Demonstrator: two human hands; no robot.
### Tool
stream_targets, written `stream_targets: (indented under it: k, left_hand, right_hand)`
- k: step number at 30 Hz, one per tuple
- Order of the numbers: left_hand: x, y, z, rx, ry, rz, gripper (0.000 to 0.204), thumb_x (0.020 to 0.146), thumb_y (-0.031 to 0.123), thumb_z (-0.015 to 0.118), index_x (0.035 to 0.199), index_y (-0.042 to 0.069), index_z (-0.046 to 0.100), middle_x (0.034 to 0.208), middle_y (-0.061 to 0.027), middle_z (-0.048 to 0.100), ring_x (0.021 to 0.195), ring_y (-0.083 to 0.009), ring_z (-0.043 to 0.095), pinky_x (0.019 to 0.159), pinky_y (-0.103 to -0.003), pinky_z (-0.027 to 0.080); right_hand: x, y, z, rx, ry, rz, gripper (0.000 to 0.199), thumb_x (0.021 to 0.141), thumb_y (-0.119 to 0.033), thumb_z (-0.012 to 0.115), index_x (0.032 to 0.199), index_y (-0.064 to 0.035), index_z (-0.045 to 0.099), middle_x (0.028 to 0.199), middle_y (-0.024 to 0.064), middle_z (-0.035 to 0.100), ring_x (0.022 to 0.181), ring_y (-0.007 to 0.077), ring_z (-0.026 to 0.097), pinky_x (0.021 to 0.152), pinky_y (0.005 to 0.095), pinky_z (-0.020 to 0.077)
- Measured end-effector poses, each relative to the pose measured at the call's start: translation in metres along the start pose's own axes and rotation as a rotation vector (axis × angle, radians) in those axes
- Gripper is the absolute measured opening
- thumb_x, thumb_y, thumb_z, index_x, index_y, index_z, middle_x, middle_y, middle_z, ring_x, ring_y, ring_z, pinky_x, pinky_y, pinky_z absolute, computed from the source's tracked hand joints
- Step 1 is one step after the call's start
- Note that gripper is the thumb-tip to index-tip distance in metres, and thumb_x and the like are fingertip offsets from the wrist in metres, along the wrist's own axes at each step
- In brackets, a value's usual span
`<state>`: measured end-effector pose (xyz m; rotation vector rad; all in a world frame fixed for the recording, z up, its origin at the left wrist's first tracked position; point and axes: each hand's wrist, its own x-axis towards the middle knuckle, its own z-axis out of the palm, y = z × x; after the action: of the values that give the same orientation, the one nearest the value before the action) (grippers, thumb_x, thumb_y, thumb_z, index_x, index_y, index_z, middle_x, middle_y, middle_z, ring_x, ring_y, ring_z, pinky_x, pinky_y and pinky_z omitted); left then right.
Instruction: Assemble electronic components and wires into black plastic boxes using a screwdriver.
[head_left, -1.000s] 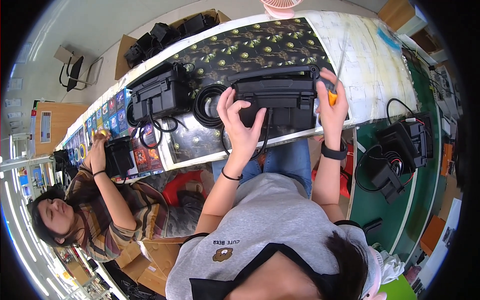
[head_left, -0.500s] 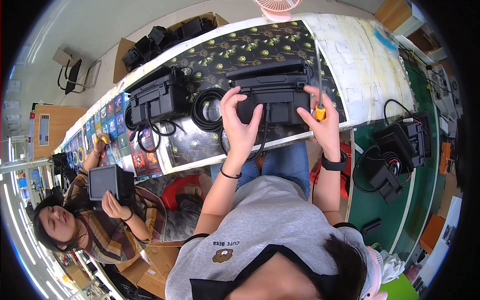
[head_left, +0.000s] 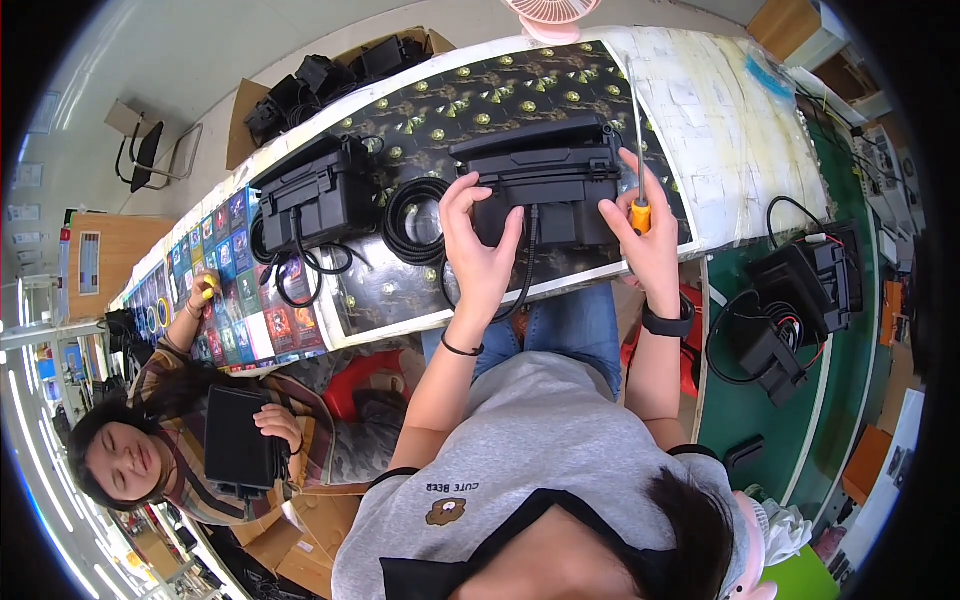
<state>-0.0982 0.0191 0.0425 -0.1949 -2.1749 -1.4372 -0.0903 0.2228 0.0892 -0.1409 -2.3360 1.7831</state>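
Observation:
A black plastic case (head_left: 560, 218) with its lid (head_left: 530, 140) tipped up at the back sits in front of me on the table. My left hand (head_left: 480, 240) grips its left front corner, thumb on the front face. A ribbed black cable (head_left: 533, 245) runs down from the case's front. In my right hand (head_left: 650, 225) is a screwdriver (head_left: 640, 215) with an orange-yellow handle, its long shaft pointing away from me. The fingers of that hand also rest at the case's right side. Left of the case lies a coil of black cable (head_left: 410, 218).
A similar black case (head_left: 315, 195) with its cable stands left. A co-worker (head_left: 180, 440) sits at the left, holding a black box (head_left: 240, 437). On the green surface at right lie black cases with wires (head_left: 785, 330). A pink fan (head_left: 553, 20) stands at the far edge.
My right index finger has shifted up and away from the case's front right corner, and the screwdriver has moved slightly. The co-worker's box has turned and come lower. My left hand stays put.

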Motion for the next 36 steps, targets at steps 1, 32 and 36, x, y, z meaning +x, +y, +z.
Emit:
stream_targets:
  k: [1, 32, 36]
  left_hand:
    - [-0.001, 0.0, -0.001, 0.011, 0.001, 0.004, 0.048, 0.08, 0.001, 0.079, 0.117, 0.006, 0.049, 0.135, -0.0136, 0.048, 0.122, -0.0264, 0.051, 0.086, -0.035, 0.056]
    - [0.003, 0.001, 0.003, 0.187, 0.077, 0.094, 0.046, 0.075, 0.007, 0.08, 0.113, 0.007, 0.052, 0.13, -0.0163, 0.051, 0.126, -0.0374, 0.046, 0.108, -0.047, 0.035]
    - [0.01, 0.007, 0.0, 0.266, 0.021, 0.092, 0.044, 0.079, 0.009, 0.079, 0.114, 0.006, 0.051, 0.135, -0.0171, 0.047, 0.129, -0.0345, 0.042, 0.109, -0.046, 0.031]
  right_hand:
    - [0.001, 0.001, -0.001, -0.062, -0.025, -0.053, 0.042, 0.088, -0.013, 0.074, 0.128, -0.0127, 0.062, 0.07, -0.0029, 0.05, 0.065, 0.0059, 0.047, 0.063, 0.0205, 0.0398]
    - [0.071, -0.012, 0.039, -0.796, 0.216, -0.478, 0.026, 0.097, -0.024, 0.061, 0.121, -0.0128, 0.061, 0.089, 0.0103, 0.063, 0.085, 0.0305, 0.064, 0.068, 0.0431, 0.0536]
    - [0.078, -0.002, 0.042, -0.799, 0.255, -0.555, 0.023, 0.097, -0.023, 0.06, 0.118, -0.0135, 0.061, 0.087, 0.0091, 0.062, 0.082, 0.029, 0.064, 0.067, 0.041, 0.0532]
